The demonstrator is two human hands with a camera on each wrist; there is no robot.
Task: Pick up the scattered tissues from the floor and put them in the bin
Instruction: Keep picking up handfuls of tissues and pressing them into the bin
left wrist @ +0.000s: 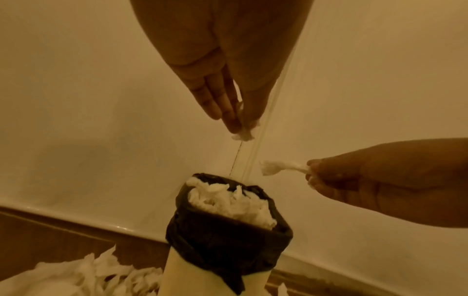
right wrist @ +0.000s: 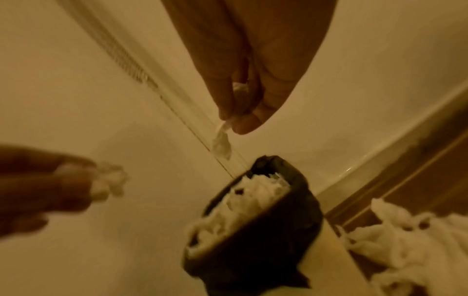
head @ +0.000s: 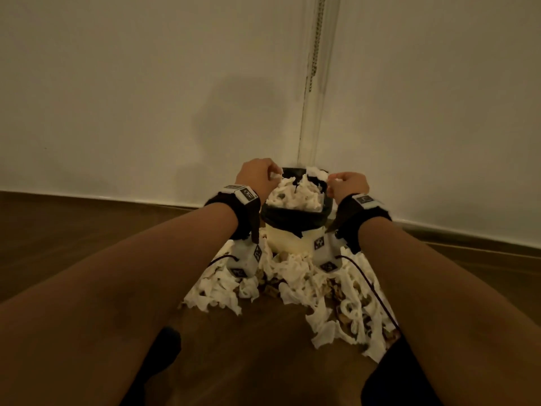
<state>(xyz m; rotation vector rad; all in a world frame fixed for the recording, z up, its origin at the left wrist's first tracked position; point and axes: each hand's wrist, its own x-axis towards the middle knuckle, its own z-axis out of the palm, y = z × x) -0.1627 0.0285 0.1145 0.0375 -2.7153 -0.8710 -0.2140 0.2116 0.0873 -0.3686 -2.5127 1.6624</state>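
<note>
Tissues (head: 292,284) litter the floor (head: 263,347) around the heaped-full bin (head: 295,218); your left hand (head: 257,178) and right hand (head: 348,186) each pinch a scrap above it. Released now, both could slide off the mound.

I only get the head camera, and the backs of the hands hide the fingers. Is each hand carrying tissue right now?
Observer: The left hand is. Its wrist view shows a small tissue scrap pinched at the fingertips.
Operator: And the right?
Observer: The right hand pinches a thin twisted strip that hangs below its fingertips.
Operator: Touching the bin yet?
Observer: No. In the left wrist view, bare wall shows between both pieces and the heaped bin.
</note>
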